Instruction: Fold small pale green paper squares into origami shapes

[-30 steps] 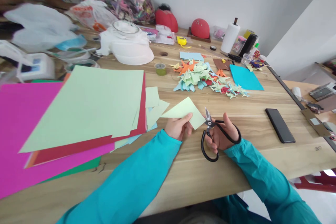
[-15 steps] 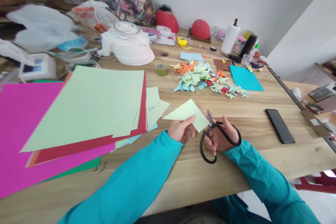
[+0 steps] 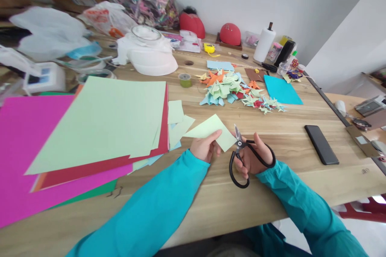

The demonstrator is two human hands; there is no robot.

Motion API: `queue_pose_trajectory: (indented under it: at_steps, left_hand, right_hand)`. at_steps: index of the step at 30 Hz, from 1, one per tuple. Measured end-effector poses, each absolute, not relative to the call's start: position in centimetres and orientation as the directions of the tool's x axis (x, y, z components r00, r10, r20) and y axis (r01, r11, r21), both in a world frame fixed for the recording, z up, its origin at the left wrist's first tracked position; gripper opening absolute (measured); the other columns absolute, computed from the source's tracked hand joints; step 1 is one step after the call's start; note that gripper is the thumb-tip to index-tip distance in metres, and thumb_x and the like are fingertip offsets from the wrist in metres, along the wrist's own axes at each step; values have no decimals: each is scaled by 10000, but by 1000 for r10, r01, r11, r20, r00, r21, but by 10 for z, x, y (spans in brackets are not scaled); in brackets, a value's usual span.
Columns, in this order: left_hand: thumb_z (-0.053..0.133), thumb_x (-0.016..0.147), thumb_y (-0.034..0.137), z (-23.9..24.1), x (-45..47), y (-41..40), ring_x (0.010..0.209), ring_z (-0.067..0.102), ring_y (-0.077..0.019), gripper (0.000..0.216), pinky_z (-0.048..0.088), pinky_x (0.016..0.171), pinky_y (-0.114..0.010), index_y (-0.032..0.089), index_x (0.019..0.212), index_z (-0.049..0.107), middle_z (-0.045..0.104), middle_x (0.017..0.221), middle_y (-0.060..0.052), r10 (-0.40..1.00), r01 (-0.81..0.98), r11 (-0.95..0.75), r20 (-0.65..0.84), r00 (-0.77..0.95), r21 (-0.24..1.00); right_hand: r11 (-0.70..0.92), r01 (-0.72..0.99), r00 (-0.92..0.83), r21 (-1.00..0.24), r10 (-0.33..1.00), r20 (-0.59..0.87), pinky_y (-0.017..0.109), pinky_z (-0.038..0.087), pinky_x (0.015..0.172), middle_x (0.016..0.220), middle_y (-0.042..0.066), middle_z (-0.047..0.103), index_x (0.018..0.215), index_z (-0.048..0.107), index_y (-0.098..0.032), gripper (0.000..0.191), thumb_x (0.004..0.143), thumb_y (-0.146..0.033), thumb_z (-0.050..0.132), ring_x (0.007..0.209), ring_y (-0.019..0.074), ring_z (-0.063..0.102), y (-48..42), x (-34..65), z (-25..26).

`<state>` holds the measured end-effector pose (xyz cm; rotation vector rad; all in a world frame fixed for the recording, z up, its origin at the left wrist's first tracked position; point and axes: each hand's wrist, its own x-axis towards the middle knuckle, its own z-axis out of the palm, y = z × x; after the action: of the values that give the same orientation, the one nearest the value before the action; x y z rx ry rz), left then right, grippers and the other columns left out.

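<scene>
My left hand (image 3: pixel 206 147) pinches a pale green sheet of paper (image 3: pixel 213 127) between thumb and fingers, above the wooden table. The paper's right corner reaches up to the scissors (image 3: pixel 239 143), which have black handles and parted metal blades pointing away from me. Those scissors are in my right hand (image 3: pixel 255 158), with the thumb through one handle loop and the fingers at the other. Left of my hands, small pale green paper pieces (image 3: pixel 180 130) lie beside a stack of large coloured sheets (image 3: pixel 105 116).
Beyond my hands sits a pile of folded paper shapes (image 3: pixel 226 86). A blue sheet (image 3: pixel 282 89) and a black phone (image 3: pixel 321 144) lie to the right. A small green roll (image 3: pixel 185 80) stands near the pile. A white cap (image 3: pixel 153 58) and plastic bags (image 3: pixel 51 32) occupy the back left.
The scissors and the pale green paper have shifted slightly to the left. Both hands keep their hold.
</scene>
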<state>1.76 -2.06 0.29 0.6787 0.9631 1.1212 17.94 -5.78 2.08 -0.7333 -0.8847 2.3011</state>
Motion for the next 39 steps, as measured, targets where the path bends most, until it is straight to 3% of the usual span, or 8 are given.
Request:
queue_pose_trajectory:
  at_steps: [6, 13, 18, 25, 30, 39]
  left_hand:
    - [671, 570, 370, 5, 16, -19, 259, 413, -75, 295, 302, 240, -197, 90, 579, 579, 585, 436, -24, 944, -399, 329, -286, 166, 856]
    - [686, 559, 310, 4, 15, -17, 237, 417, -98, 251, 293, 220, -205, 112, 511, 541, 527, 353, 8, 945, -435, 318, -316, 81, 842]
    - [689, 556, 282, 0, 6, -11, 232, 420, -110, 222, 285, 212, -206, 123, 519, 537, 512, 320, 15, 948, -462, 290, -318, 18, 838]
    - [707, 551, 305, 0, 7, -10, 241, 418, -94, 236, 295, 218, -199, 133, 578, 548, 537, 370, 34, 914, -519, 382, -395, 92, 764]
    - [718, 543, 356, 1, 8, -9, 237, 392, -84, 302, 270, 226, -189, 135, 512, 516, 483, 319, 34, 905, -514, 407, -408, 119, 755]
    - [726, 535, 346, -1, 8, -9, 242, 395, -81, 307, 273, 241, -188, 135, 483, 510, 484, 317, 33, 913, -533, 380, -400, 82, 756]
  right_hand:
    - [-630, -338, -694, -700, 669, -267, 258, 391, 391, 615, 22, 543, 1300, 219, -249, 764, 730, -687, -39, 432, 140, 489, -57, 180, 19]
    - [-648, -338, -717, -683, 647, -260, 249, 381, 366, 594, 17, 529, 1324, 164, -244, 774, 727, -677, -72, 418, 136, 465, -54, 184, 20]
    - [-575, -450, -617, -683, 753, -227, 205, 329, 375, 597, -10, 483, 1323, 159, -294, 725, 740, -682, -26, 416, 105, 401, -50, 199, 30]
    - [-574, -310, -695, -758, 681, -231, 229, 355, 359, 599, 7, 525, 1338, 109, -242, 772, 728, -685, -58, 413, 127, 453, -57, 193, 29]
    - [-550, -339, -718, -764, 676, -168, 215, 348, 362, 614, 6, 540, 1325, 125, -263, 703, 761, -677, 58, 423, 128, 475, -56, 194, 29]
    - [-594, -280, -764, -754, 614, -200, 221, 367, 375, 645, 11, 558, 1315, 112, -290, 630, 793, -640, 86, 437, 134, 503, -56, 193, 28]
